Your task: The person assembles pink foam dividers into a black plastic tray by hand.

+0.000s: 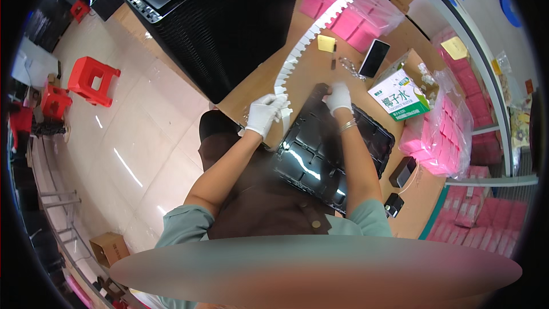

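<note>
A long white strip [309, 40] with tooth-like notches along one edge curves down from the upper right. My left hand [264, 115], in a white glove, is closed on its lower end, beside the table's left edge. Glossy black moulded plastic trays [303, 163] lie in front of me, partly over the table edge. My right hand [338, 98], also white-gloved, has its fingers bent at the far edge of the upper tray. That tray's far end is blurred, and my right fingertips are partly hidden.
A tall stack of black trays [200, 28] stands at the back left. Pink packs in clear plastic [349, 6] lie at the back. To the right are a phone [374, 58], an opened carton [400, 92], more pink packs [440, 137] and a dark box [402, 171]. A red stool [93, 81] stands on the floor.
</note>
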{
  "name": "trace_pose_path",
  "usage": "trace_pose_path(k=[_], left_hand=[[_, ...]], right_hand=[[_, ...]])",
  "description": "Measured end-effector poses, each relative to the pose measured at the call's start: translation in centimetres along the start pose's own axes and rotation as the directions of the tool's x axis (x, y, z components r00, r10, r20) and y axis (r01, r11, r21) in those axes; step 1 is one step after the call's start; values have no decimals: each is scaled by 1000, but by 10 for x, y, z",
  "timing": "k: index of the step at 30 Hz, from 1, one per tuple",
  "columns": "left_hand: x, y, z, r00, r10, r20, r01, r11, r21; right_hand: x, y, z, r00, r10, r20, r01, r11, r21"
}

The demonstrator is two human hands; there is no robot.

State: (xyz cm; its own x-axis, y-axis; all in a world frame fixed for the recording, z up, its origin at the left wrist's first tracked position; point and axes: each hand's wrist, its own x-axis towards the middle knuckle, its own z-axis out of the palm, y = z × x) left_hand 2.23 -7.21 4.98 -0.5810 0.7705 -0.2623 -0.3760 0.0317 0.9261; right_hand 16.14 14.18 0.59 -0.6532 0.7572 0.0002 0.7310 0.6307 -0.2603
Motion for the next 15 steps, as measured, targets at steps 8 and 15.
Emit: trace_pose_path(k=[8, 15], left_hand=[[-1, -4, 3, 1000, -9, 13, 8, 999, 49], [-14, -11, 18, 990, 141, 0, -139, 980, 145]], right_hand=[[-40, -47, -18, 993, 99, -68, -21, 697, 717], [-113, -104, -25, 989, 114, 97, -119, 206, 971]])
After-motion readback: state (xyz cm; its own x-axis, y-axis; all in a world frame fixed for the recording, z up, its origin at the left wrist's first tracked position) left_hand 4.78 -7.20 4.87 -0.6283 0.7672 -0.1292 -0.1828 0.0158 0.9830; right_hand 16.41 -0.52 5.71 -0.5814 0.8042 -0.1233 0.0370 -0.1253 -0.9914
